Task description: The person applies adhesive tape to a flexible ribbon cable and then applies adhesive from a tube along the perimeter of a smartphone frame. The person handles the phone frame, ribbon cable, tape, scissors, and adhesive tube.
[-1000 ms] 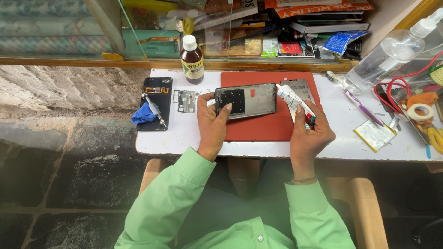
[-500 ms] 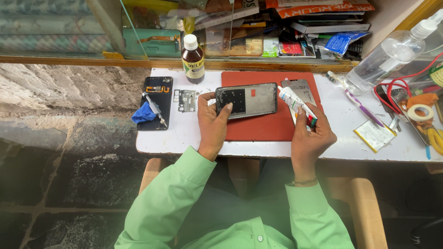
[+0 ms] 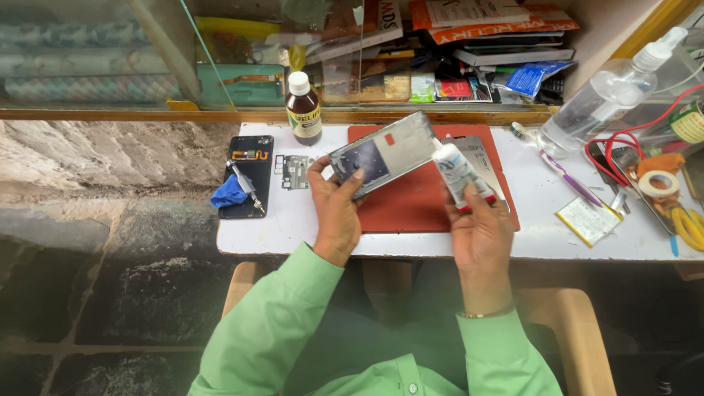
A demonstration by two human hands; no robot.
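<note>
Left hand [image 3: 336, 213] grips the phone frame [image 3: 381, 152] tilted toward the counter's back edge; right hand [image 3: 480, 231] holds the glue tube [image 3: 458, 174], nozzle at the frame's right end.

yellow cable [image 3: 689, 227] cut off, shelf clutter [image 3: 440, 81] blurred

The tabletop [image 3: 528, 220] is white, the mat [image 3: 411, 209] on it red. The phone frame [image 3: 381, 152] is silver-grey with a dark patch; the tube [image 3: 458, 172] white with a red end. The sleeves [image 3: 271, 330] are light green, the cloth [image 3: 229, 192] blue, the bottle [image 3: 303, 114] brown with a white cap.
</note>
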